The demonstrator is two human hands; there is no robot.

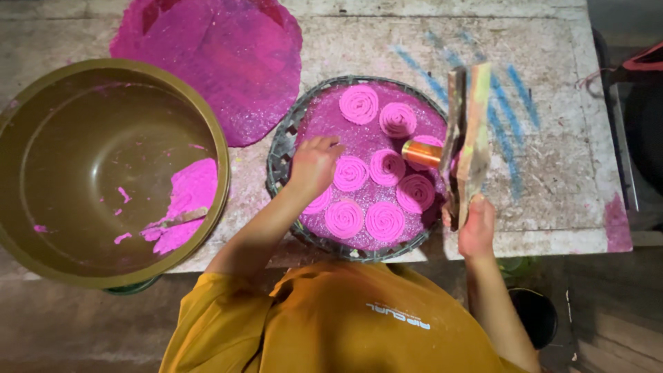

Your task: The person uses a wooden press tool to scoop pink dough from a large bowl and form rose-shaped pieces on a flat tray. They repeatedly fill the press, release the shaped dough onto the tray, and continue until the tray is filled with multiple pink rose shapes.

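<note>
Nearest the camera: a yellow-orange shirt (345, 324), filling the lower middle of the view, both forearms reaching up from it. Right hand (476, 228): fingers closed round the lower end of a wooden press (466, 138), two flat worn handles held upright and tilted slightly left, with a brass-coloured cylinder (421, 153) projecting sideways over the tray. Left hand (314, 164): fingers loosely spread and bent down, resting on the pink surface at the left inner part of the tray, gripping nothing; whether the fingertips press a coil cannot be told. Round woven tray (280, 155): dark plaited rim, lined with a glittering pink sheet, standing on the surface directly ahead of the person. On it, pink spiral coils (385, 221): some nine, laid flat in rows, touching or just beside one another, one partly hidden under the left hand, one partly behind the cylinder. To the left, large olive-brown basin (207, 124): overhanging the near edge, holding a lump of pink dough (186, 200) against its right inner wall, with small pink scraps scattered inside. Farther back: a second loose pink sheet (214, 62), lying flat. Pale stone surface (566, 166): worn, streaked with blue marks on the right.
</note>
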